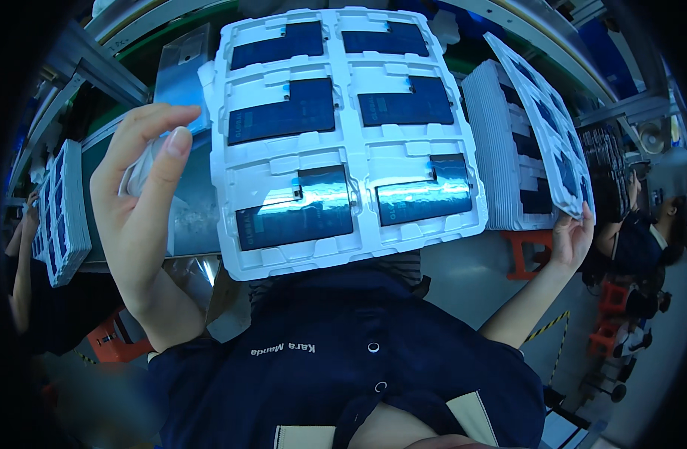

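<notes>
A white plastic blister tray (347, 135) lies before me, its pockets holding several flat, dark, L-shaped battery packs (295, 213). Beside its left edge, my left hand (141, 194) is raised, thumb and fingers curved but apart, gripping nothing visible. Something white and crumpled (138, 168) shows behind those fingers; I cannot make out what it is. At the right, my right hand (572, 236) grips the near lower corner of a second loaded tray (542, 120). That tray leans, tilted up, at the top of a stack of similar trays (482, 150).
A clear plastic sheet or bag (182, 71) lies behind my left hand on the green work surface. Another tray stack (63, 213) stands at far left beside a person's arms. Orange stools (523, 254) stand below the bench; other people sit at far right.
</notes>
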Demonstrator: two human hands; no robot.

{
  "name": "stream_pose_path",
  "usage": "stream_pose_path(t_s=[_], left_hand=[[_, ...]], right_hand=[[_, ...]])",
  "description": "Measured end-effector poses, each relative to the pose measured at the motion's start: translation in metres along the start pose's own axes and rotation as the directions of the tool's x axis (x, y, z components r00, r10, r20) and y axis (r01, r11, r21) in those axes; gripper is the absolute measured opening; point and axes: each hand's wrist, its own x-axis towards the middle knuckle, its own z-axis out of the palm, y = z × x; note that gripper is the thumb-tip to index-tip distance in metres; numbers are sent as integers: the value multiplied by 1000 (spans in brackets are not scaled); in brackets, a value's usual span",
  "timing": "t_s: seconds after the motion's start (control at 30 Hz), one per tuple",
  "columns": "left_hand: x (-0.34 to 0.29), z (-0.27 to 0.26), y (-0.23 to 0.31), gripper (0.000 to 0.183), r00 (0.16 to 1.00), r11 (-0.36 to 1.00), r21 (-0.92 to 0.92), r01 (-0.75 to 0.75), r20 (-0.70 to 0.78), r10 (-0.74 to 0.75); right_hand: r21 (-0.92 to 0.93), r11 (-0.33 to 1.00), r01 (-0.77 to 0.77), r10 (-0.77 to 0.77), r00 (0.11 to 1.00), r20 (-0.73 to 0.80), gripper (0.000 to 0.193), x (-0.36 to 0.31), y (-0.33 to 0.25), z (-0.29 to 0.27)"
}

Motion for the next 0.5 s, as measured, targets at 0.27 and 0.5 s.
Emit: stream_pose_path(t_s=[0.27, 0.5], left_hand=[[-7, -3, -10, 17, 995, 992, -79, 95, -6, -96], [-15, 12, -36, 29, 995, 994, -39, 103, 3, -103]], right_hand=[[74, 986, -152, 133, 968, 211, 40, -61, 126, 68], [-72, 910, -408, 414, 886, 211, 47, -102, 186, 124]])
